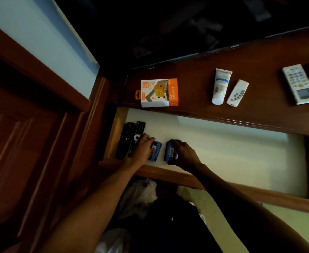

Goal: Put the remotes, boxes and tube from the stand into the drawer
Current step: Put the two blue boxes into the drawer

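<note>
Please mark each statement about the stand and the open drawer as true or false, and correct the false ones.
1. Two black remotes lie at the left end of the drawer. True.
2. The orange and white charger box is already in the drawer. False: it lies on the stand, near its front edge.
3. Each hand rests on a small blue box in the drawer. True: the left hand is on the left blue box, the right hand on the right blue box.
4. The white tube stands upright. False: it lies flat beside the small white remote.
5. The large white remote is in the drawer. False: it is on the stand, far right.
</note>
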`<action>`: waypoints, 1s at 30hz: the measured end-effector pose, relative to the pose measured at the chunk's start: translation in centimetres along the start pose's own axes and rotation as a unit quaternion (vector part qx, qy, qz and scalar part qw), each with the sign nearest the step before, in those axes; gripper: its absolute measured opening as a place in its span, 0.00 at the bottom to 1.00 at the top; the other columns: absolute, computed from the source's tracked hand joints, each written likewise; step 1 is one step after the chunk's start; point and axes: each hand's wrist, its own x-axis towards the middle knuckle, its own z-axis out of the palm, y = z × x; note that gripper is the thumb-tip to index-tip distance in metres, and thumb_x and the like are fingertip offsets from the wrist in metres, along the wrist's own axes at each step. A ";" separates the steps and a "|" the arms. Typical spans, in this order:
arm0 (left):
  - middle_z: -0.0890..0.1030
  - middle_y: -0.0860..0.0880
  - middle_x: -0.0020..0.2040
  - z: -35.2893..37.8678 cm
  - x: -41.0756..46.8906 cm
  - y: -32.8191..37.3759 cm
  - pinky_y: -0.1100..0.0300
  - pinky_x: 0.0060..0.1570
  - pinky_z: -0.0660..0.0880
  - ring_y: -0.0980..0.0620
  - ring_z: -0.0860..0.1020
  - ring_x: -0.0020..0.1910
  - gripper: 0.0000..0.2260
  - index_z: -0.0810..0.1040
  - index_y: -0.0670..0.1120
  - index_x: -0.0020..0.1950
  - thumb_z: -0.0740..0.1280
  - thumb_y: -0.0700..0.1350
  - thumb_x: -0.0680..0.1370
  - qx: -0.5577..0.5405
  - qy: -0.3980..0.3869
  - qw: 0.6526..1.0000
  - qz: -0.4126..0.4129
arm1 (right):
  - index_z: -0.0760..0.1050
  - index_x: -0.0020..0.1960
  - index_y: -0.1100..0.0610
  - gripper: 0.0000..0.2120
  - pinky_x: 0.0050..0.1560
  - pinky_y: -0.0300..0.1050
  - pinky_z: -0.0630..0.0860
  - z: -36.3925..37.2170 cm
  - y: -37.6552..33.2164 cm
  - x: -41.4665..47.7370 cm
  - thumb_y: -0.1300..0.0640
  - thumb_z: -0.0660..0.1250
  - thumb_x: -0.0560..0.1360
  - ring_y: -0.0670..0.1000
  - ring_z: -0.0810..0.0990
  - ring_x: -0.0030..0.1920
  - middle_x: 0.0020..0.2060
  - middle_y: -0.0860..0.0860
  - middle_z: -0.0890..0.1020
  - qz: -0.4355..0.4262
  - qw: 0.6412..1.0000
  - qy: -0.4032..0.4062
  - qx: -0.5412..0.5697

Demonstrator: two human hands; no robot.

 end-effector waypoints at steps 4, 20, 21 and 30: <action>0.69 0.44 0.71 -0.4 0.0 -0.5 0.60 0.61 0.69 0.44 0.70 0.67 0.17 0.74 0.47 0.68 0.64 0.38 0.79 0.103 -0.045 0.990 0.085 | 0.63 0.74 0.58 0.44 0.63 0.53 0.73 0.2 -0.7 0.6 0.50 0.79 0.64 0.60 0.72 0.65 0.70 0.56 0.67 -0.003 0.999 -0.015 0.039; 0.77 0.50 0.64 -3.3 -1.0 -2.7 0.51 0.60 0.65 0.45 0.67 0.64 0.21 0.76 0.54 0.67 0.71 0.46 0.74 0.190 -0.047 0.980 0.045 | 0.69 0.69 0.59 0.36 0.53 0.50 0.79 3.3 -3.5 1.9 0.58 0.80 0.65 0.60 0.80 0.51 0.64 0.59 0.69 0.035 0.992 0.009 0.122; 0.77 0.50 0.64 -3.4 -1.0 -2.8 0.50 0.60 0.65 0.45 0.67 0.63 0.21 0.76 0.55 0.67 0.71 0.47 0.74 0.192 -0.048 0.979 0.042 | 0.69 0.69 0.59 0.35 0.53 0.51 0.79 3.6 -3.7 1.9 0.57 0.79 0.65 0.60 0.80 0.51 0.64 0.59 0.69 0.035 0.992 0.009 0.121; 0.78 0.49 0.65 -4.4 -1.7 -2.2 0.48 0.61 0.65 0.44 0.66 0.66 0.19 0.76 0.51 0.67 0.68 0.45 0.77 0.211 -0.054 0.975 0.051 | 0.71 0.64 0.59 0.33 0.50 0.51 0.78 4.2 -4.5 2.7 0.57 0.80 0.63 0.62 0.77 0.52 0.60 0.59 0.71 0.054 0.992 -0.005 0.113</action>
